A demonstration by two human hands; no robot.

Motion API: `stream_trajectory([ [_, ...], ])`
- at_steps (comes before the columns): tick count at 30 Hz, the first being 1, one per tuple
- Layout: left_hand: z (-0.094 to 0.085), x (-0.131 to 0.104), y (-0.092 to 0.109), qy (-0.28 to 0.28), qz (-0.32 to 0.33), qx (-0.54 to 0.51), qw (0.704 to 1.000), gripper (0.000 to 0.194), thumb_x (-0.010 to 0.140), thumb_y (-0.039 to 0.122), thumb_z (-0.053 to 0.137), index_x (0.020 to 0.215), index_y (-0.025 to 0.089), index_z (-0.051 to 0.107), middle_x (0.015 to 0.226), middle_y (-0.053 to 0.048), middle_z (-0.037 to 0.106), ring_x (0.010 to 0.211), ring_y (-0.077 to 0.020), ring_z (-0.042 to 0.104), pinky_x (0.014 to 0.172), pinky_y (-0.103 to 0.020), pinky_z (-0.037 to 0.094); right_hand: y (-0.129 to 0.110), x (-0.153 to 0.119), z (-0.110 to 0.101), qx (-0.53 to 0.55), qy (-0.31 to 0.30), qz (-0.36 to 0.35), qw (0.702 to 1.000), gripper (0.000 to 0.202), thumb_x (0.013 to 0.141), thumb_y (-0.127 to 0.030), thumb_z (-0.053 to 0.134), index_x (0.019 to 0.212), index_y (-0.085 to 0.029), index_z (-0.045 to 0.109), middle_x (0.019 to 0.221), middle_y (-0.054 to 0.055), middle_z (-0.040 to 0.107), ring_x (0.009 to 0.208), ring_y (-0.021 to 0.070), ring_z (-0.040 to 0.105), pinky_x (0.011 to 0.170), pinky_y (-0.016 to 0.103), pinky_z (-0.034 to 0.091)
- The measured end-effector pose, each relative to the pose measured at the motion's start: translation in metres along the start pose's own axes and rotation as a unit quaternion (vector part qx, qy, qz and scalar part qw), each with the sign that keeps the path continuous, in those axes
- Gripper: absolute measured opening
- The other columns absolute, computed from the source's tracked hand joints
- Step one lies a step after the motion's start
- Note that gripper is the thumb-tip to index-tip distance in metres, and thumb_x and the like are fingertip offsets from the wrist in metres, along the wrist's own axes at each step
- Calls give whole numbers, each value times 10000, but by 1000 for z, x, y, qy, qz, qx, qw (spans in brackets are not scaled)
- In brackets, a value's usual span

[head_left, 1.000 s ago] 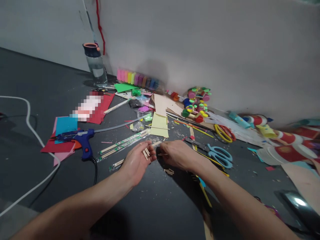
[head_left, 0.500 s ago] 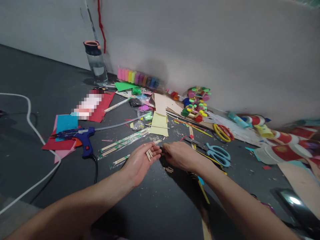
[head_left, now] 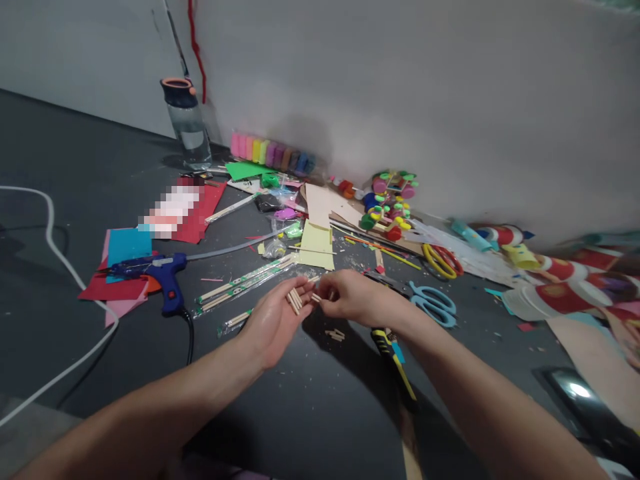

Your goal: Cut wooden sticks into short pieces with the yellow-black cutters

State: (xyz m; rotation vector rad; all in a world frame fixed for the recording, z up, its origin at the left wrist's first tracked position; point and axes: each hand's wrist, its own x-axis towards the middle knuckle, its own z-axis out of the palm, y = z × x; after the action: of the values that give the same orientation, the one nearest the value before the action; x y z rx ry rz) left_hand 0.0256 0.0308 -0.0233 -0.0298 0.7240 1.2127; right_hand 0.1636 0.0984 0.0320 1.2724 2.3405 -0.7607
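Note:
My left hand (head_left: 274, 320) is turned palm up and cupped, with several short wooden stick pieces (head_left: 295, 301) lying across the palm and finger roots. Beside its fingertips, my right hand (head_left: 345, 295) pinches one short stick piece (head_left: 316, 298) between thumb and fingers, its pale end showing. Below the right hand, a small pile of cut stick pieces (head_left: 336, 335) rests on the dark table. Left of my left hand lie wrapped chopsticks (head_left: 240, 288) in clear sleeves with green marks.
A blue glue gun (head_left: 170, 280) with a black cable lies at left, near a water bottle (head_left: 187, 127). Blue-handled scissors (head_left: 433, 303) and a yellow-black utility knife (head_left: 395, 363) lie by my right forearm. Paper cups (head_left: 570, 297) stand at right; colored clay blocks (head_left: 273, 153) line the wall.
My right hand has moved up and left to my left fingertips, and the stick piece in its pinch now shows. The view has shifted slightly.

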Motion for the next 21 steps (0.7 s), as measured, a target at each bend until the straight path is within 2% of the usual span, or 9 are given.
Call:
stream_trajectory([
  [5,1,2,-4,-17,-47,-11,999,335,1021,237,406,897,103,687,916,-120,717,815,-162,682,882,-316,542,-15,6,-9,65,-15,-4,998,240,969,-373,610,1019,-144,663,871,7,680,691,120,643,634,281,556],
  [7,1,2,-5,-14,-59,-12,998,343,1027,233,390,882,104,673,882,-118,713,801,-164,686,867,-324,551,-12,3,-17,66,-10,12,998,265,989,-390,576,1051,-144,654,855,5,676,658,112,634,613,274,551],
  [10,0,0,-3,0,-63,-8,998,275,1009,188,422,870,109,647,812,-97,694,768,-169,690,825,-331,565,5,-5,-23,19,21,71,997,278,991,-404,565,1051,-147,652,930,24,679,762,142,656,697,318,564],
  [12,-1,-2,-2,9,-63,-2,998,228,994,160,447,882,103,637,768,-80,675,726,-166,685,777,-329,572,17,-10,-18,-31,33,129,991,264,976,-398,589,1050,-154,656,1016,44,679,865,170,661,778,361,564],
  [15,0,-5,-2,18,-65,8,998,187,976,117,469,888,94,632,703,-52,640,645,-144,659,705,-304,569,29,-11,0,-90,17,189,978,269,960,-383,617,1113,-164,647,1109,67,667,943,190,657,833,398,560],
  [18,1,-6,-3,24,-66,18,997,181,966,100,478,875,88,635,666,-40,618,590,-130,632,653,-287,562,29,-9,15,-121,0,205,971,284,962,-378,615,1153,-169,637,1158,79,654,984,201,652,855,407,556],
  [21,2,-4,-3,27,-58,22,998,191,966,97,477,853,92,631,671,-37,620,589,-128,635,654,-284,563,23,-7,19,-137,-14,204,969,288,960,-374,620,1165,-172,634,1168,79,652,986,202,653,852,405,558],
])
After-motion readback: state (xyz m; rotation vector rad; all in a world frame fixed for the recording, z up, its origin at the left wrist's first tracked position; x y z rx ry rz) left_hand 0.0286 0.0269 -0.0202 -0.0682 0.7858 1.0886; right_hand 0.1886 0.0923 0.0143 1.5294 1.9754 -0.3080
